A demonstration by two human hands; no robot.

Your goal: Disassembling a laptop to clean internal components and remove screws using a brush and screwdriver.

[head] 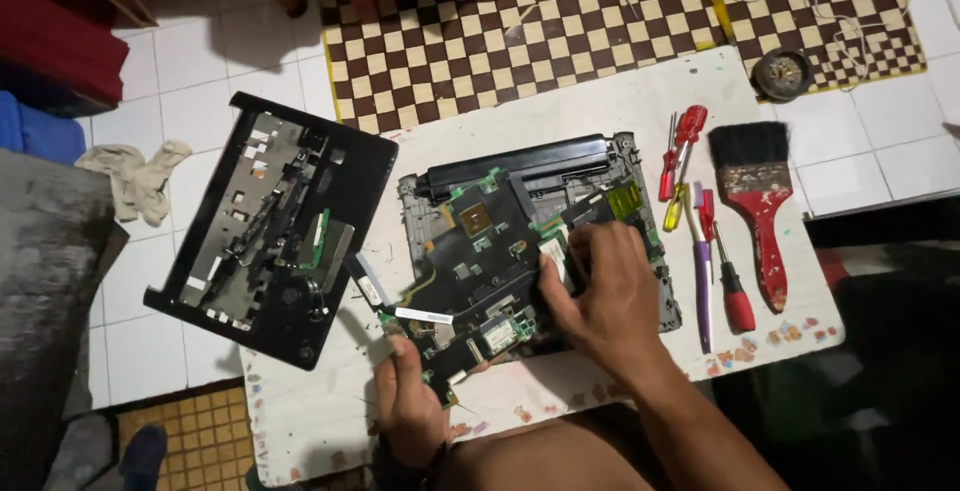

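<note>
The motherboard (480, 271) is being lifted, its near edge gripped by the left hand (410, 401), the right hand (605, 296) pressed half-open on top; further lifting requires cables freed.

Two bare forearms are seen, coming in from the 6 o'clock edge of the view. The left hand (408, 403) is placed low, near 6 o'clock, with the palm turned inward and the fingers (398, 351) curled upward toward 12 o'clock in a pinching grip. The right hand (603, 296) is stretched further, toward the centre. Its back is turned up, the wrist is bent, and the fingers (580, 243) are pressed down toward 11 o'clock.
</note>
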